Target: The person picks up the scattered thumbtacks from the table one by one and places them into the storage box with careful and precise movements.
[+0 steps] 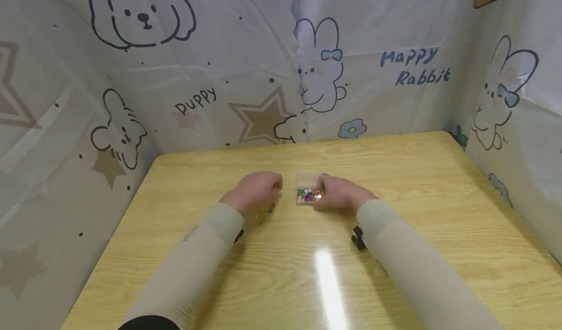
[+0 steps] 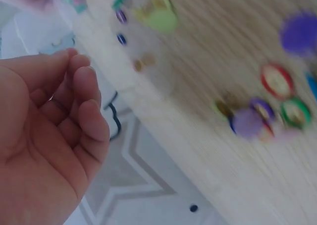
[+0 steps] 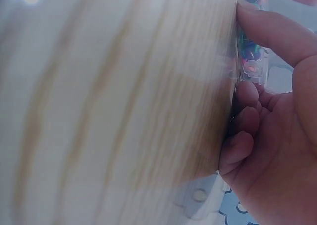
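A small clear plastic box (image 1: 309,202) full of colourful pieces, with its lid (image 1: 307,178) raised at the back, stands mid-table. My right hand (image 1: 338,192) grips the box's right end, the thumb (image 3: 270,29) along the near side. Left of the box, my left hand (image 1: 259,188) hovers over the table with curled fingers (image 2: 91,121), thumb and index tips together. Whether a small piece sits between those tips is hidden. Under and beside that hand lie several loose thumbtacks (image 1: 264,213); up close they have round coloured heads, such as a purple one (image 2: 299,34).
The wood-grain table (image 1: 281,281) reaches out to both sides and toward me. Behind it and at both sides hangs a pale curtain (image 1: 246,66) printed with cartoon animals and stars. A bright light reflection lies on the near tabletop.
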A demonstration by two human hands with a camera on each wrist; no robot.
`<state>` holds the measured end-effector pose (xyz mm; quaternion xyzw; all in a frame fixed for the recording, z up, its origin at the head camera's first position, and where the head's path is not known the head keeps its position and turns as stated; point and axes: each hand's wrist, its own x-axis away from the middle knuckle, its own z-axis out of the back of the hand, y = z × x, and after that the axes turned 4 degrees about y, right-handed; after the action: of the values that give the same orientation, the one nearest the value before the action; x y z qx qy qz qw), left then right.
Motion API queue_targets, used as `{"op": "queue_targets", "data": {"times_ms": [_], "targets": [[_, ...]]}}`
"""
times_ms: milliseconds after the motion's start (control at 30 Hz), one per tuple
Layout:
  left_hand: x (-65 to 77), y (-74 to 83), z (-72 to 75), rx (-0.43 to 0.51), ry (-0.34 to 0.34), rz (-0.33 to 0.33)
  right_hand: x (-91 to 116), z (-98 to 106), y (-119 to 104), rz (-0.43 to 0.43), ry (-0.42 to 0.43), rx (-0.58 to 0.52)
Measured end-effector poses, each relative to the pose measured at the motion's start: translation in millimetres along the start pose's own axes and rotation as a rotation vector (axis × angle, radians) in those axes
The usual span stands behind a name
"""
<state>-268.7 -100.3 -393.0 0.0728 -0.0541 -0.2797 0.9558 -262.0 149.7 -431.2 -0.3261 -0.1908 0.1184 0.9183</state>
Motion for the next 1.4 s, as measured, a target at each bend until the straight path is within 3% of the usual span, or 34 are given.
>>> {"op": "queue_targets", "data": {"times_ms": [133, 333, 467, 600, 767, 933, 1233, 1400], "targets": [[1.0, -11.2, 0.0, 0.016, -0.016, 0.04, 1, 1, 1, 0.002, -0.005, 0.014], [-4.3, -19.6, -7.0, 0.009, -0.055, 0.046, 1, 2, 2, 0.003, -0.005, 0.014], [-4.7, -22.7, -9.7, -0.008, -0.083, 0.099, 0, 0, 0, 0.003, -0.013, 0.011], [-2.3, -26.6, -10.2, 0.01, -0.088, 0.148, -1, -1, 0, -0.005, -0.006, 0.014], [-1.2, -31.4, -12.2, 0.029, -0.083, 0.155, -1, 0, 0, 0.0, -0.007, 0.032], [-2.5, -23.2, -12.4, 0.02, -0.048, 0.068, 0, -1, 0, -0.016, -0.007, 0.025], [-17.2, 21.1, -11.9, -0.026, 0.047, -0.181, 0, 1, 1, 0.005, 0.002, 0.042], [-23.6, 34.5, -13.7, -0.085, 0.108, -0.279, 0, 2, 0, 0.016, 0.0, 0.044]]}}
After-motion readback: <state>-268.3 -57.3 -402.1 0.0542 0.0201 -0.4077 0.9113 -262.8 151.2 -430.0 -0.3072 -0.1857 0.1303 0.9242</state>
